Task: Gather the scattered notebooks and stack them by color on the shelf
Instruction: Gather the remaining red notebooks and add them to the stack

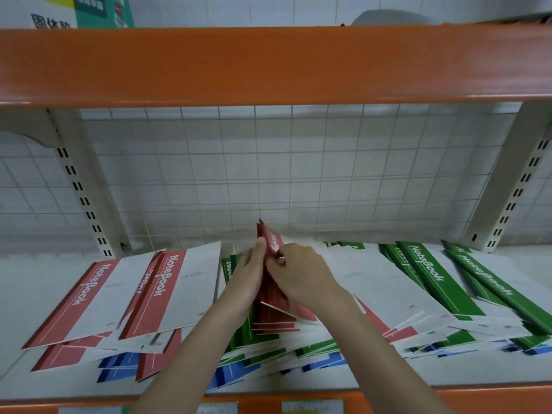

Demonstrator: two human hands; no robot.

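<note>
Left hand and right hand grip a bundle of red notebooks upright on the shelf; best squared edge-down before joining the red pile

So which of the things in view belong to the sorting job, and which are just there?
Part of the job:
- red notebooks held upright between left hand and right hand
- red notebooks lying flat
- green notebooks
- blue notebooks at the bottom of the pile
- shelf

Just there:
- wire grid back
- orange beam above
- poster
- price tags
</note>
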